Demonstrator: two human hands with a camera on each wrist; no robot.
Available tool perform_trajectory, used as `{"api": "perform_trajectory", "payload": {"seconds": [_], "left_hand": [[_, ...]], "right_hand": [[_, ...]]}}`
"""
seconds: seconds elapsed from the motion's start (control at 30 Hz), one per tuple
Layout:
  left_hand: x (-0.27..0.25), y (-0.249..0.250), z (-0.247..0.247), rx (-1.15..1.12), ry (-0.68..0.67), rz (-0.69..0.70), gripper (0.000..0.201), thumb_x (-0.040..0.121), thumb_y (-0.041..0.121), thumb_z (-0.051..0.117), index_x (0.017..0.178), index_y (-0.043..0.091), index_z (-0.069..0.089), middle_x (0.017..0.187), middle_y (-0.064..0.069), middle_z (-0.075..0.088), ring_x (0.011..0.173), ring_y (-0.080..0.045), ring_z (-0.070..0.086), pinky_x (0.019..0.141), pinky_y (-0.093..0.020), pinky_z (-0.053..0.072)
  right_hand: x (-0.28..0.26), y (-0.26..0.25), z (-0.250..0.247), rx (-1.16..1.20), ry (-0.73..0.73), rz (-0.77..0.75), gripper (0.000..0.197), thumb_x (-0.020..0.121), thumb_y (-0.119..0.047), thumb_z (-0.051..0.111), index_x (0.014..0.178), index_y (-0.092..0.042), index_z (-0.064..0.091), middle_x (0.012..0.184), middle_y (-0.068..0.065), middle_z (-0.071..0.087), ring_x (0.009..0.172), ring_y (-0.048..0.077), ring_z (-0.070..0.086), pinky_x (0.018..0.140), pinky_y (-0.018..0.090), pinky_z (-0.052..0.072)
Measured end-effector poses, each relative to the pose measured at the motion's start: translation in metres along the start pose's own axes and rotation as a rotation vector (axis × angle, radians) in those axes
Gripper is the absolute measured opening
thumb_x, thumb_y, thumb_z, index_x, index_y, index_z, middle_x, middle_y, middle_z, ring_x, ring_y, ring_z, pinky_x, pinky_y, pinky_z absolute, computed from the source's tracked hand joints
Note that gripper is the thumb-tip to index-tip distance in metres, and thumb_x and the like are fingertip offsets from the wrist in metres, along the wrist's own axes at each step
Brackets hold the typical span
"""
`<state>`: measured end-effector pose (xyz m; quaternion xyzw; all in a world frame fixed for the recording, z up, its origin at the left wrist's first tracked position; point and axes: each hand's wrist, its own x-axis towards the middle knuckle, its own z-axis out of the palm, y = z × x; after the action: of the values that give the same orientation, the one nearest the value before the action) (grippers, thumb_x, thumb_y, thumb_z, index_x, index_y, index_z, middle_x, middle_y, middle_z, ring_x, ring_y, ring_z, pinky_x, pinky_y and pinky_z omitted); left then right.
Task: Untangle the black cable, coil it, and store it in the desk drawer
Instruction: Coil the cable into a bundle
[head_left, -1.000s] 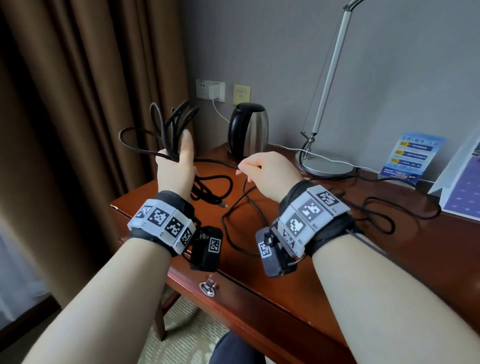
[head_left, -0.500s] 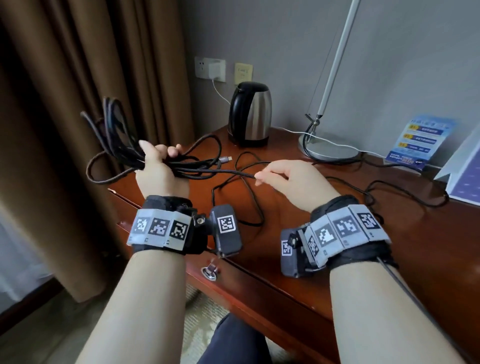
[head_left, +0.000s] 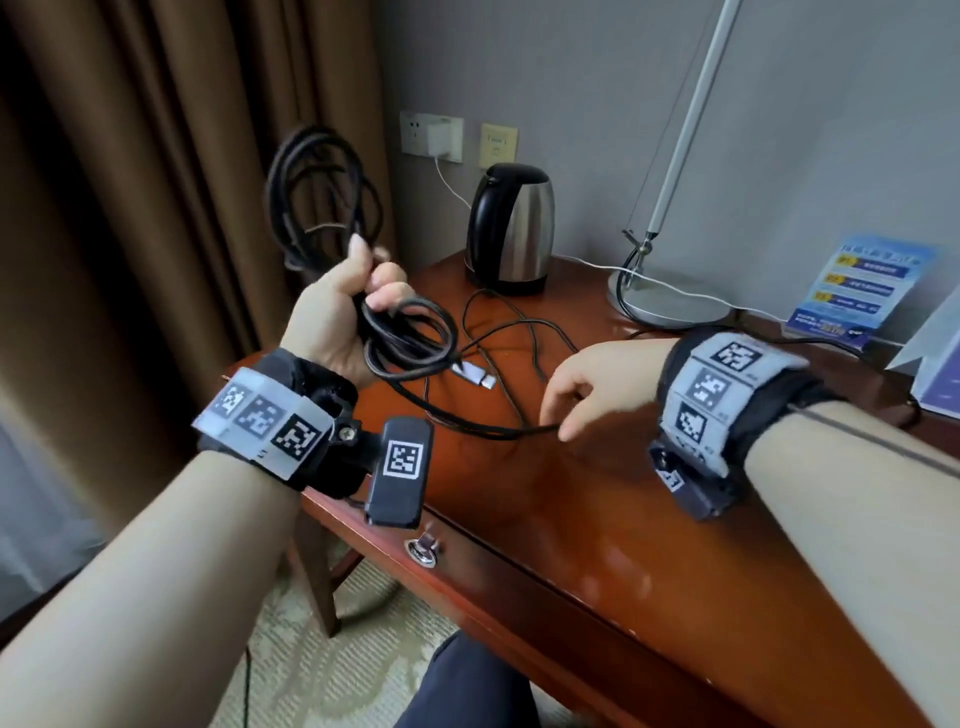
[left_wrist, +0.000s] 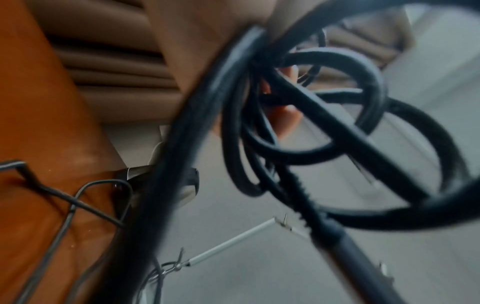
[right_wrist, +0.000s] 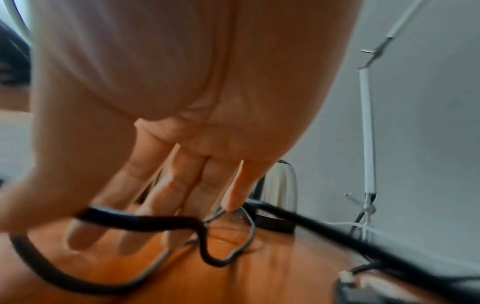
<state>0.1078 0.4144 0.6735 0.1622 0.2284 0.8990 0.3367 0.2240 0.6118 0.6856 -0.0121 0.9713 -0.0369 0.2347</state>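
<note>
My left hand (head_left: 345, 306) is raised above the desk's left corner and grips a bundle of black cable (head_left: 322, 197). Several loops stand above the fist and more hang below it (head_left: 415, 338). In the left wrist view the loops (left_wrist: 337, 127) cross close to the lens, with fingertips (left_wrist: 284, 117) behind them. A silver USB plug (head_left: 474, 375) dangles under the bundle. One strand (head_left: 467, 422) runs right to my right hand (head_left: 561, 423), which pinches it between thumb and forefinger just over the desk. The right wrist view shows that strand (right_wrist: 145, 220) crossing under the fingers (right_wrist: 182, 185). The drawer front (head_left: 519, 597) carries a keyed lock (head_left: 423, 551).
A steel and black kettle (head_left: 511, 228) stands at the back of the wooden desk (head_left: 649, 545). Thin dark cords (head_left: 524, 332) lie before it. The lamp base (head_left: 670, 301) with a white cord and a blue leaflet (head_left: 857, 291) sit right. Brown curtains (head_left: 156, 208) hang left.
My left hand has turned the bundle from lying sideways to standing upright and brought it right, over the desk corner. My right hand has dropped lower along the strand, nearer the desktop.
</note>
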Motion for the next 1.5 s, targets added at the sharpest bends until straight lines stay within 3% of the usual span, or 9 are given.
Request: {"api": "perform_trajectory", "payload": {"seconds": [0.17, 0.27, 0.4, 0.53, 0.77, 1.1, 1.2, 1.27, 1.5], "left_hand": [[-0.006, -0.010, 0.012, 0.183, -0.077, -0.149, 0.028, 0.097, 0.034, 0.034, 0.078, 0.016, 0.045, 0.051, 0.009, 0.031, 0.036, -0.001, 0.032, 0.044, -0.015, 0.040], [-0.010, -0.007, 0.018, 0.246, -0.120, -0.175, 0.024, 0.093, 0.034, 0.038, 0.079, 0.016, 0.045, 0.052, 0.009, 0.030, 0.037, -0.001, 0.032, 0.045, -0.014, 0.039], [-0.013, -0.001, 0.022, 0.289, -0.110, -0.167, 0.022, 0.092, 0.033, 0.039, 0.080, 0.015, 0.046, 0.054, 0.009, 0.028, 0.037, -0.002, 0.031, 0.045, -0.015, 0.039], [-0.013, 0.000, 0.018, 0.334, -0.074, -0.157, 0.023, 0.094, 0.032, 0.039, 0.079, 0.015, 0.045, 0.054, 0.008, 0.030, 0.038, -0.002, 0.031, 0.046, -0.015, 0.039], [-0.010, 0.001, 0.011, 0.370, -0.030, -0.143, 0.025, 0.096, 0.030, 0.038, 0.078, 0.015, 0.044, 0.055, 0.007, 0.030, 0.039, -0.003, 0.031, 0.047, -0.016, 0.039], [-0.020, -0.008, 0.000, 0.778, -0.093, -0.175, 0.024, 0.099, 0.021, 0.037, 0.077, 0.015, 0.040, 0.054, 0.004, 0.033, 0.041, -0.008, 0.033, 0.047, -0.023, 0.042], [-0.021, -0.012, -0.004, 0.861, -0.067, -0.176, 0.026, 0.099, 0.021, 0.041, 0.074, 0.014, 0.039, 0.056, 0.003, 0.036, 0.045, -0.010, 0.037, 0.049, -0.025, 0.043], [-0.018, -0.015, -0.006, 0.930, 0.032, -0.152, 0.028, 0.098, 0.022, 0.043, 0.072, 0.012, 0.042, 0.060, 0.001, 0.042, 0.052, -0.014, 0.043, 0.051, -0.026, 0.044], [-0.011, -0.025, -0.019, 1.208, 0.094, -0.099, 0.034, 0.070, 0.049, 0.066, 0.090, 0.021, 0.062, 0.101, -0.006, 0.061, 0.099, -0.022, 0.057, 0.099, -0.038, 0.042]], "right_hand": [[0.015, 0.010, -0.004, -0.208, 0.039, 0.070, 0.052, 0.092, -0.024, 0.055, 0.141, -0.023, 0.039, 0.154, 0.004, 0.025, 0.144, 0.023, 0.016, 0.115, 0.035, 0.019], [0.029, 0.020, 0.010, -0.340, -0.106, 0.105, 0.047, 0.090, -0.031, 0.058, 0.135, -0.033, 0.046, 0.158, -0.006, 0.003, 0.145, 0.016, -0.008, 0.116, 0.033, 0.006], [0.037, 0.025, 0.017, -0.324, -0.010, -0.016, 0.048, 0.083, -0.034, 0.066, 0.129, -0.035, 0.054, 0.157, -0.011, 0.007, 0.145, 0.012, -0.007, 0.118, 0.036, 0.012], [0.039, 0.018, 0.018, -0.340, 0.001, -0.134, 0.018, 0.077, -0.035, 0.070, 0.094, -0.032, 0.068, 0.141, -0.010, 0.036, 0.139, 0.015, 0.016, 0.109, 0.041, 0.031], [0.037, 0.005, 0.007, -0.221, -0.075, -0.087, 0.016, 0.088, -0.037, 0.056, 0.090, -0.027, 0.068, 0.091, -0.010, 0.064, 0.084, 0.008, 0.053, 0.079, 0.028, 0.043], [0.034, 0.020, -0.038, 0.075, 0.365, 0.416, 0.040, 0.097, -0.037, 0.037, 0.101, -0.016, 0.071, 0.090, 0.005, 0.063, 0.090, 0.022, 0.060, 0.080, 0.027, 0.044], [0.029, 0.020, -0.048, 0.339, 0.471, 0.466, 0.029, 0.098, -0.034, 0.041, 0.090, -0.016, 0.062, 0.067, -0.001, 0.048, 0.058, 0.014, 0.046, 0.050, 0.017, 0.039], [0.024, 0.014, -0.055, 0.409, 0.471, 0.481, 0.035, 0.097, -0.036, 0.040, 0.075, -0.018, 0.060, 0.063, 0.001, 0.041, 0.052, 0.016, 0.037, 0.048, 0.021, 0.032], [0.015, -0.016, -0.071, 0.593, 0.643, 0.374, 0.032, 0.089, -0.030, 0.053, 0.059, -0.022, 0.059, 0.053, -0.001, 0.041, 0.044, 0.015, 0.035, 0.043, 0.021, 0.030]]}}
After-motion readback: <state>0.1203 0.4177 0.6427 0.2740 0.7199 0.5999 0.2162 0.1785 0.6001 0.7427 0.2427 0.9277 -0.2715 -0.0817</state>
